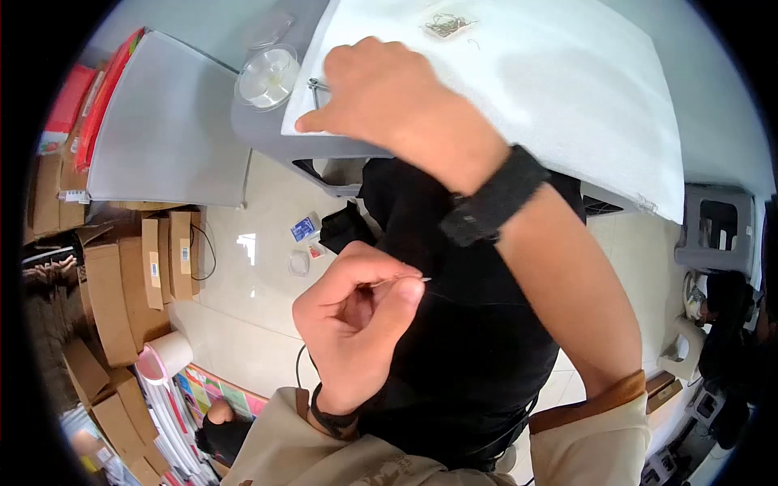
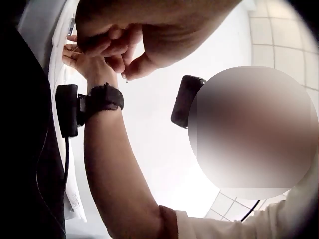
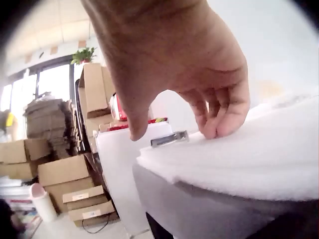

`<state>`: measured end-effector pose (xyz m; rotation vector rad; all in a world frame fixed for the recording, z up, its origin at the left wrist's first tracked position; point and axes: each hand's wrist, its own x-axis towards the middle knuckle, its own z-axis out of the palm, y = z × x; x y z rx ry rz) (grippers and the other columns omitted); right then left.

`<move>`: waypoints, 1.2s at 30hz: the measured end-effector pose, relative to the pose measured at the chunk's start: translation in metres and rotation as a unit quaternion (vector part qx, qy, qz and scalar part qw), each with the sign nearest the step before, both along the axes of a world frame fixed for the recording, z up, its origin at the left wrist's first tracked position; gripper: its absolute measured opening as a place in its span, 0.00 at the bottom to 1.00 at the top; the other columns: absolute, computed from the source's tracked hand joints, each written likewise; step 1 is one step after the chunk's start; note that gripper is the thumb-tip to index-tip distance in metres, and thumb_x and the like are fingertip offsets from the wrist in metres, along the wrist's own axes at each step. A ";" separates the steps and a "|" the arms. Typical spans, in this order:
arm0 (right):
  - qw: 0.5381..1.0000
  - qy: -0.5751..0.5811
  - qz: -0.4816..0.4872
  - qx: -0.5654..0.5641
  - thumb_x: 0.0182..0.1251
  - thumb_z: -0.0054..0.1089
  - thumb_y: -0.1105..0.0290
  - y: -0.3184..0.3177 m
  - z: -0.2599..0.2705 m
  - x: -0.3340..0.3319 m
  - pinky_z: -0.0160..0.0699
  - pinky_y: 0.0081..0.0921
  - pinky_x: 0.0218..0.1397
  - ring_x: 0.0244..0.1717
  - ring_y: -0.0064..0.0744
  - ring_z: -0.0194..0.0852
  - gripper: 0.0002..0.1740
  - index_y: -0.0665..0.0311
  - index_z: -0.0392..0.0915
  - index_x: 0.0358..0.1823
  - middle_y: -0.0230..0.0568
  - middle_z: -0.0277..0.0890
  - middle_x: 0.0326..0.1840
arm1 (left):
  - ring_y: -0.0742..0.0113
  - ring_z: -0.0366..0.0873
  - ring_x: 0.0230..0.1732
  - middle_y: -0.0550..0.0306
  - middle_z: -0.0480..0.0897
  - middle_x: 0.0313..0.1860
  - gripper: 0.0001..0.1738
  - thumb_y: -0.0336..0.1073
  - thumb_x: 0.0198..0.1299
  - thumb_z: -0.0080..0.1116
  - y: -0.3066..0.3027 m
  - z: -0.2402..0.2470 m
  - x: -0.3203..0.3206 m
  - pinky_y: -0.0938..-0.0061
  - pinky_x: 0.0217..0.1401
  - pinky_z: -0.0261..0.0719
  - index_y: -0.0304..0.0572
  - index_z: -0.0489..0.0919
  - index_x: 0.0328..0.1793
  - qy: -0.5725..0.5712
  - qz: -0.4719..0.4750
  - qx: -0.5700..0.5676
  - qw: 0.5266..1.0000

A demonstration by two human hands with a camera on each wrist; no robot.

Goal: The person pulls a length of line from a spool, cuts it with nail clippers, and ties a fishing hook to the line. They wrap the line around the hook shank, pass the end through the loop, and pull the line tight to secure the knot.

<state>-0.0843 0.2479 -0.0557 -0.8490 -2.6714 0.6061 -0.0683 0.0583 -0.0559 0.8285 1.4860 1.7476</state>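
Your left hand (image 1: 356,324), at mid-frame, pinches a thin, straight, silvery needle (image 1: 409,280) between thumb and forefinger. Your right hand (image 1: 381,89), at upper centre, holds nothing, its fingertips resting on the white foam sheet (image 1: 567,97).

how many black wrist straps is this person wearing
2. One strap circles the right wrist, where the right hand rests on the white foam sheet; the other strap circles the left wrist, whose left hand pinches a thin wire.
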 end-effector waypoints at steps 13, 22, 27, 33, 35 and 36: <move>0.975 0.145 -0.059 -0.155 0.52 0.64 0.54 -0.003 -0.003 0.118 0.68 0.31 0.26 0.24 0.38 0.76 0.23 0.74 0.78 0.27 0.48 0.77 0.24 | 0.78 0.70 0.27 0.49 0.80 0.34 0.04 0.23 0.54 0.60 -0.006 0.011 -0.001 0.86 0.29 0.65 0.30 0.77 0.35 -0.051 -0.041 -0.001 0.998; 0.937 0.295 -0.123 -0.142 0.38 0.75 0.71 -0.135 0.021 0.206 0.75 0.21 0.29 0.27 0.34 0.78 0.23 0.74 0.78 0.36 0.51 0.77 0.28 | 0.75 0.68 0.27 0.49 0.76 0.30 0.04 0.22 0.57 0.53 -0.007 0.014 0.012 0.84 0.30 0.65 0.32 0.72 0.39 0.112 -0.144 0.037 0.982; 0.953 0.280 -0.108 -0.036 0.34 0.74 0.73 -0.149 0.037 0.208 0.74 0.22 0.24 0.24 0.35 0.78 0.23 0.72 0.79 0.36 0.53 0.77 0.26 | 0.75 0.67 0.25 0.49 0.75 0.28 0.05 0.20 0.56 0.51 -0.011 0.023 0.017 0.86 0.28 0.62 0.33 0.71 0.38 0.202 -0.165 0.045 0.964; 0.966 0.241 -0.055 0.074 0.47 0.72 0.60 -0.154 0.039 0.220 0.63 0.17 0.17 0.25 0.30 0.70 0.28 0.69 0.73 0.47 0.49 0.73 0.32 | 0.75 0.67 0.22 0.48 0.75 0.26 0.09 0.17 0.50 0.51 -0.013 0.030 0.021 0.86 0.25 0.60 0.37 0.72 0.36 0.279 -0.176 0.086 0.940; 0.963 0.255 -0.057 0.058 0.48 0.71 0.59 -0.155 0.037 0.221 0.63 0.17 0.18 0.25 0.30 0.70 0.29 0.70 0.73 0.47 0.50 0.73 0.32 | 0.74 0.68 0.22 0.50 0.75 0.26 0.10 0.17 0.49 0.51 -0.014 0.032 0.024 0.85 0.26 0.60 0.38 0.72 0.36 0.288 -0.166 0.084 0.939; 0.962 0.262 -0.057 0.051 0.48 0.71 0.59 -0.156 0.036 0.221 0.64 0.17 0.18 0.25 0.30 0.70 0.29 0.70 0.73 0.48 0.50 0.72 0.32 | 0.73 0.68 0.23 0.51 0.75 0.26 0.11 0.17 0.48 0.51 -0.014 0.032 0.023 0.84 0.26 0.61 0.39 0.72 0.36 0.300 -0.167 0.090 0.935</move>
